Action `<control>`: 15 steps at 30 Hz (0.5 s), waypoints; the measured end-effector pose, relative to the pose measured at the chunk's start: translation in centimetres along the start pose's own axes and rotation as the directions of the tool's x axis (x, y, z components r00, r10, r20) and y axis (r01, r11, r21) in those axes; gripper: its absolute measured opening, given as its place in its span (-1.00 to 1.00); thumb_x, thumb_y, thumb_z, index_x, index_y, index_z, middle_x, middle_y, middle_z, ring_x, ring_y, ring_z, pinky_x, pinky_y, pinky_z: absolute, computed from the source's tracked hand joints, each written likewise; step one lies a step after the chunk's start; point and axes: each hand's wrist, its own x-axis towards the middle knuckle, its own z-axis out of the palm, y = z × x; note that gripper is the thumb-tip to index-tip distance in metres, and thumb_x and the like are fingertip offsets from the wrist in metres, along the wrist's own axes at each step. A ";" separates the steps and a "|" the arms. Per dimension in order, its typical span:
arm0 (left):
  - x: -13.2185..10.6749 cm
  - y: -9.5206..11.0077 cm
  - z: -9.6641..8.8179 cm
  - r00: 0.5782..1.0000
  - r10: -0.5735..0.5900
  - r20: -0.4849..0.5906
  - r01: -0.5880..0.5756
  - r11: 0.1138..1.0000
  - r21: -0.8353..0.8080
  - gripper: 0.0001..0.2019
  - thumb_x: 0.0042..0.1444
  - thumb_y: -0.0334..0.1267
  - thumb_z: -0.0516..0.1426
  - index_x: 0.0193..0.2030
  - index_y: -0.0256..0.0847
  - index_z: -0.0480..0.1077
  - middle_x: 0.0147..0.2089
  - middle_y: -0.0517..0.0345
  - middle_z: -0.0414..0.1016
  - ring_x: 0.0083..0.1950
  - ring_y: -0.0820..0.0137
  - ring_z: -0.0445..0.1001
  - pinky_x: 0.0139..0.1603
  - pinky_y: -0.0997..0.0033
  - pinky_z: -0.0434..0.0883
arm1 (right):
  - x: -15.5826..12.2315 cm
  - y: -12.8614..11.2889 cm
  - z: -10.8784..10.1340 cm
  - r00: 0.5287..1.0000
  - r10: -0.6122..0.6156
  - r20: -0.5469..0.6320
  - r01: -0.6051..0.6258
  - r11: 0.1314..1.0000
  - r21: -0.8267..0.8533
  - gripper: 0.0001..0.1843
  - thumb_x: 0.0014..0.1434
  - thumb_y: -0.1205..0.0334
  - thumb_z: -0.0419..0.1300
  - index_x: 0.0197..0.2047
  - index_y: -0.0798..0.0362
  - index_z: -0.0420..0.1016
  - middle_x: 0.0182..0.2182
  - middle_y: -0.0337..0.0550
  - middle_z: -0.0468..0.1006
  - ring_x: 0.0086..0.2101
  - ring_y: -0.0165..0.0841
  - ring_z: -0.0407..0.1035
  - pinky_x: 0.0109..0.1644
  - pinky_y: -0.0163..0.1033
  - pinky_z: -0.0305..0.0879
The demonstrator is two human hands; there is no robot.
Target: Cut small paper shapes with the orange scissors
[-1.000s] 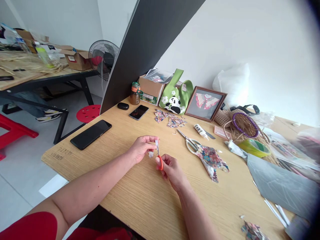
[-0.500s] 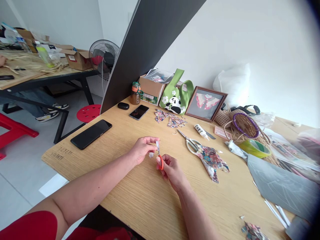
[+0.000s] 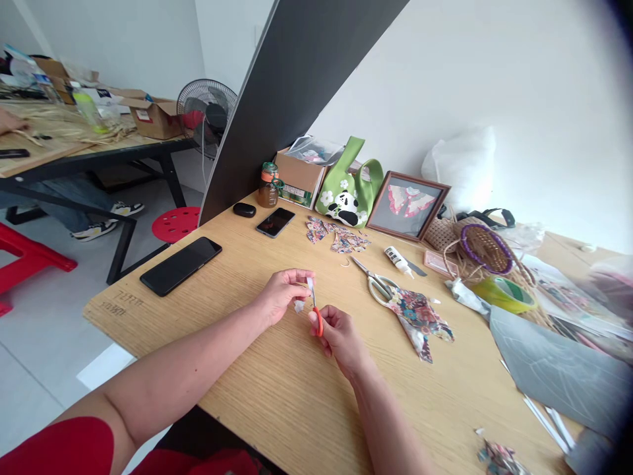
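Between the fingertips of my left hand (image 3: 283, 294) is a small white piece (image 3: 310, 284), paper or thin cloth; which one I cannot tell. My right hand (image 3: 339, 340) is closed round the orange handles of small scissors (image 3: 318, 321), whose blades point up to the white piece. A white scrap (image 3: 299, 306) lies just below my left fingers. Right of my hands, larger white-handled scissors (image 3: 380, 287) rest against a floral fabric piece (image 3: 420, 313). Farther back lie cut floral pieces (image 3: 341, 239).
Two phones (image 3: 180, 265) and a black case (image 3: 244, 210) lie at the left. Behind stand a drink bottle (image 3: 268, 186), a green panda bag (image 3: 349, 191) and a framed butterfly-shaped piece (image 3: 408, 204). A glue bottle (image 3: 398, 261), baskets (image 3: 484, 247) and a grey sheet (image 3: 558, 363) are rightward.
My hands stay almost in place; the white piece and the small scissors' blades have shifted very slightly. At the far left table, another person's hand reaches further in, and a shoe below has moved right.
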 end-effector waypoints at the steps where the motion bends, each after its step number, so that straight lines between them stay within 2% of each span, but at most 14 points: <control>1: 0.0 0.0 0.0 1.000 0.004 0.003 -0.004 1.000 0.000 -0.58 -0.28 -0.48 0.28 -0.15 -0.36 0.54 -0.19 -0.02 0.52 -0.36 0.48 0.39 -0.39 0.52 0.32 | 0.0 0.0 0.0 1.000 0.000 -0.001 0.000 1.000 0.002 -0.44 -0.12 -0.27 0.39 -0.50 0.03 0.29 -0.64 -0.34 0.37 -0.71 -0.57 0.01 -0.72 -0.40 -0.05; 8: 0.4 -0.2 -0.4 1.000 -0.005 0.008 0.006 0.999 -0.044 -0.69 -0.25 -0.41 0.33 -0.25 -0.36 0.57 -0.17 -0.06 0.51 -0.33 0.47 0.39 -0.41 0.53 0.30 | -0.1 -0.2 0.0 1.000 0.015 0.007 -0.015 1.000 -0.007 -0.43 -0.13 -0.28 0.39 -0.50 0.03 0.28 -0.62 -0.34 0.39 -0.70 -0.57 0.01 -0.70 -0.39 -0.06; 15: 0.4 -0.2 -0.5 0.999 -0.017 0.038 0.020 0.997 -0.077 -0.64 -0.29 -0.49 0.33 -0.23 -0.37 0.56 -0.20 -0.04 0.50 -0.37 0.50 0.38 -0.40 0.53 0.31 | -0.1 -0.1 0.1 1.000 0.027 0.004 -0.027 0.999 -0.017 -0.41 -0.16 -0.30 0.40 -0.50 0.03 0.28 -0.63 -0.34 0.38 -0.70 -0.56 0.02 -0.70 -0.39 -0.07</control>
